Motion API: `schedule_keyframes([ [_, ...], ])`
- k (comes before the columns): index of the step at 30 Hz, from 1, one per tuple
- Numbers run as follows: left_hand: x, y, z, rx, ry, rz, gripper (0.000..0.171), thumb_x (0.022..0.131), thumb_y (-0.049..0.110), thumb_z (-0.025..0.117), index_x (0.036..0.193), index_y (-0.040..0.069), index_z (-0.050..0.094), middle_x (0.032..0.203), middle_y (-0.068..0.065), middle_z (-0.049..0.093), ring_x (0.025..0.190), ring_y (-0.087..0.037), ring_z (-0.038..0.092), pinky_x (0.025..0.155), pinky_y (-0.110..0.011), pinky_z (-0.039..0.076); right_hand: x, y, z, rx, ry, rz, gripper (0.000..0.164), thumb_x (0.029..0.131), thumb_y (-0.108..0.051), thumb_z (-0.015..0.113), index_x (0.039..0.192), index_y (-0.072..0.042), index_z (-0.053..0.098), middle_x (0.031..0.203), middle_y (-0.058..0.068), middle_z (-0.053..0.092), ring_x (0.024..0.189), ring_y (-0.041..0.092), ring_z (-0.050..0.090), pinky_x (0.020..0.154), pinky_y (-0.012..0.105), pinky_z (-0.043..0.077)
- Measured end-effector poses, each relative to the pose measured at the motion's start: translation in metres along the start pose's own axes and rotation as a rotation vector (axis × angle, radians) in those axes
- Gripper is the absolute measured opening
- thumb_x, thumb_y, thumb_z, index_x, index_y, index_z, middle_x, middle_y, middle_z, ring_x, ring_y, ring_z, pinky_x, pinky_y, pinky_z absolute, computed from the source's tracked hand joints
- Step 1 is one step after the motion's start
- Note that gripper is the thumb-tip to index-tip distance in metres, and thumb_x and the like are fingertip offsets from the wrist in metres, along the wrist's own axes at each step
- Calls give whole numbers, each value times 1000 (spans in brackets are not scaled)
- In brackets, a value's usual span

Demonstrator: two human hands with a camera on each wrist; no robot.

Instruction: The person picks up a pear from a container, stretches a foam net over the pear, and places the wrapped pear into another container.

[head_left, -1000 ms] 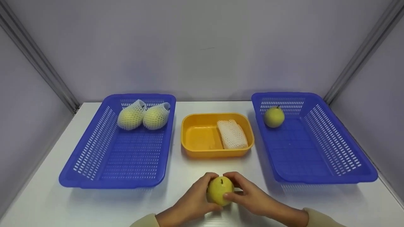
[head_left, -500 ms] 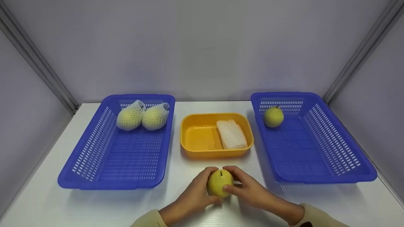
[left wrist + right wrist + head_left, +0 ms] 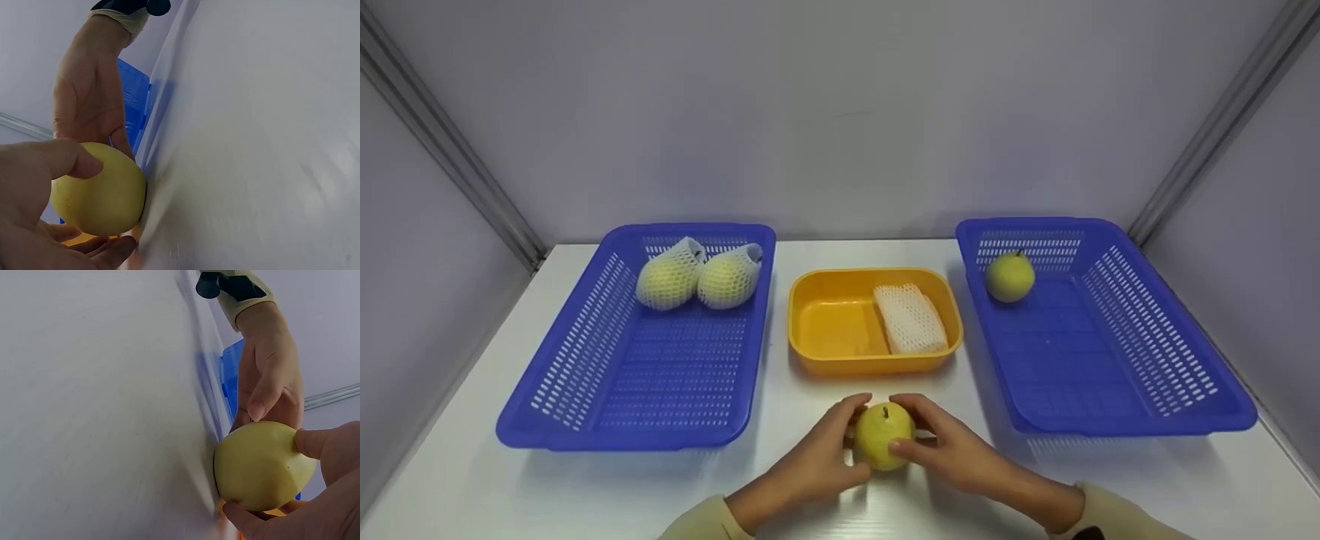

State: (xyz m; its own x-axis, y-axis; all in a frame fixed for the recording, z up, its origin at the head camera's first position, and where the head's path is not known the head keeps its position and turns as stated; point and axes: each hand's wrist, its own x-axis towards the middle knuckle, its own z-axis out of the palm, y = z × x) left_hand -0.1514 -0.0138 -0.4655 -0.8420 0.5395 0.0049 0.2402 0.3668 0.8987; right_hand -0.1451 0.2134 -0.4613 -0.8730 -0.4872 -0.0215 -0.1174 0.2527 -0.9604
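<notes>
Yellow and smooth-skinned, the pear (image 3: pixel 885 436) sits between your two sets of fingers, seemingly resting on the white table (image 3: pixel 592 499). Your right hand (image 3: pixel 958 459) pinches it, thumb on the near side and fingers curved behind; your left hand (image 3: pixel 810 466) is loosely spread alongside, a gap showing between palm and fruit (whether a fingertip touches at the hidden back, you cannot tell). Such skin probably bruises, so use a light right-hand pinch around the widest part and let the left fingers steady rather than squeeze. Just ahead of your fingertips stands the front wall of the orange tray (image 3: pixel 874 366); clear its rim if you reach forward. Outside your left fingers is the left basket (image 3: pixel 622 441), outside your right the right basket (image 3: pixel 1125 429), each near corner close by. Bare table beside your wrists offers the easier room.
</notes>
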Motion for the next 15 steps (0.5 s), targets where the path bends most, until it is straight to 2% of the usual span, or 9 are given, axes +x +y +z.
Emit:
schedule_keyframes([
  [4,1,0,1,-178,149,-32,60,83,-6,60,141,-6,43,135,-24,51,123,-37,55,96,-43,54,-1,-1,1,-17,13,-2,58,99,-19,68,144,7,41,141,25,51,128,42,51,102,42,52],
  [8,8,1,1,-363,305,-136,41,93,1,58,133,-8,49,123,-21,57,102,-28,63,81,-41,59,-2,-3,1,-28,24,11,58,99,-15,67,144,8,40,140,26,52,127,42,52,101,47,51],
  [11,16,2,-1,-452,367,-231,37,99,9,58,131,-7,51,118,-20,61,87,-21,65,71,-35,58,-3,-6,1,-25,35,28,60,95,-9,64,145,10,38,141,29,50,129,45,50,103,55,47],
  [15,24,0,-4,-533,421,-284,34,102,14,56,128,-8,53,114,-20,64,84,-18,66,68,-30,58,-3,-14,-1,-65,67,22,59,91,-4,57,146,10,38,143,32,48,132,49,46,104,60,44],
])
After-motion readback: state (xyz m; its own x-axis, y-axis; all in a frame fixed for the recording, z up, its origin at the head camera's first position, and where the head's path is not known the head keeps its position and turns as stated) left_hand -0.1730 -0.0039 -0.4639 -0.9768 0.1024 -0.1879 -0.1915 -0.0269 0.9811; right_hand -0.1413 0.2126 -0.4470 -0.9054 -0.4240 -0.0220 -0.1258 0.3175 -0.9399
